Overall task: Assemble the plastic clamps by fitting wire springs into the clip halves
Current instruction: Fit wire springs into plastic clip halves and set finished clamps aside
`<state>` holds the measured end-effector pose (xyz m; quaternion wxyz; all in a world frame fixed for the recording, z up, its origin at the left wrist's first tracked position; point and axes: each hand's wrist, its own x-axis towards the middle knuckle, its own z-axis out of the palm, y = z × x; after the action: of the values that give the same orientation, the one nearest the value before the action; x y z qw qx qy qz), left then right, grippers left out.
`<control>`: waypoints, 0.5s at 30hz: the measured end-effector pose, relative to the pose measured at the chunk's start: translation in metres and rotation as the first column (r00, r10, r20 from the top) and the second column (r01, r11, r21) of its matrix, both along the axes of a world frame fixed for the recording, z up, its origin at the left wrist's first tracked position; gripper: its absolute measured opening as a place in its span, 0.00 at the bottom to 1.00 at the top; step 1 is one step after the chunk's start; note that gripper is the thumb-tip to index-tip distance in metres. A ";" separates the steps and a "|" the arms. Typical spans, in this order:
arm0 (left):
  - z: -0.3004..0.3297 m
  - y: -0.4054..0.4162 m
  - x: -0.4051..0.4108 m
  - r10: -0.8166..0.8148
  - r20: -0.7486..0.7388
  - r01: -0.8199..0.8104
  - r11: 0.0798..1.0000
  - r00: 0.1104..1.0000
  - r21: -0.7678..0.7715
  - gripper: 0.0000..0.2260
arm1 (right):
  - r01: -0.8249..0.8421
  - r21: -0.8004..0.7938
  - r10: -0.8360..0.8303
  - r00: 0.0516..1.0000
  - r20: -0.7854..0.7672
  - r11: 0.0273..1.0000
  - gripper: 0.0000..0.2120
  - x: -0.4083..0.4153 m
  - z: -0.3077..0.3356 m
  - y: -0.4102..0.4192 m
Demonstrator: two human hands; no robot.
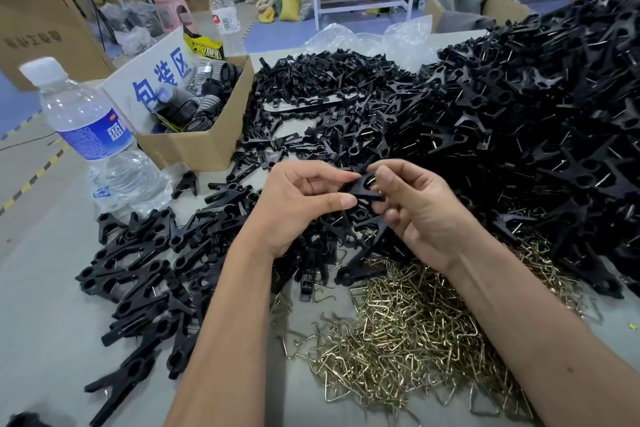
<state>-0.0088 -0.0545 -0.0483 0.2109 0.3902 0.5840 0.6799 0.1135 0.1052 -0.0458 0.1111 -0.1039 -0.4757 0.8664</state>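
Both hands meet over the middle of the table on one black plastic clamp [360, 189]. My left hand [298, 201] pinches its left side between thumb and fingers. My right hand [415, 204] grips its right side, where a glint of wire spring shows between the fingers. Below my hands lies a heap of brass-coloured wire springs [408, 333]. Loose black clip halves [332, 104] cover the table behind. Assembled clamps [138, 284] lie in a group at the left, and a large mound of them [554, 107] rises at the right.
A water bottle [93, 135] stands at the left, next to an open cardboard box [204, 146] of black parts with a printed sign in it. A second bottle [224, 15] stands behind. Clear plastic bags [374, 38] lie at the table's far edge.
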 end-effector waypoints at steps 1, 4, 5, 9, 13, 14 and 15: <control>0.000 0.001 0.002 -0.018 0.007 0.018 1.000 1.000 0.003 0.13 | -0.055 -0.005 0.056 0.998 0.017 0.998 0.15 0.000 0.000 -0.002; -0.001 0.000 0.003 -0.020 0.040 0.019 1.000 0.999 0.019 0.14 | -0.187 -0.013 0.187 0.982 0.036 0.982 0.22 0.001 0.001 -0.003; -0.001 0.000 0.002 -0.008 0.054 0.007 1.000 0.999 0.023 0.16 | -0.227 -0.026 0.228 0.973 0.023 0.974 0.23 0.002 0.001 -0.002; -0.002 -0.002 -0.001 -0.014 0.098 0.009 0.999 0.995 0.049 0.24 | -0.311 -0.107 0.308 0.950 -0.042 0.944 0.19 0.005 0.000 0.000; -0.002 -0.001 0.001 -0.006 0.067 0.003 0.999 0.998 0.052 0.23 | -0.421 -0.352 0.399 0.907 -0.136 0.836 0.15 0.003 -0.001 -0.001; -0.002 0.000 0.001 0.001 0.065 -0.004 0.999 0.998 0.050 0.23 | -0.452 -0.403 0.422 0.891 -0.167 0.796 0.14 0.003 -0.001 0.000; -0.002 0.001 0.001 0.013 0.061 -0.015 0.999 0.998 0.045 0.22 | -0.475 -0.437 0.438 0.879 -0.190 0.764 0.14 0.003 -0.001 0.001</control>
<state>-0.0075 -0.0535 -0.0506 0.2149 0.3699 0.5646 0.7059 0.1164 0.1060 -0.0473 -0.1135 0.0242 -0.2569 0.9594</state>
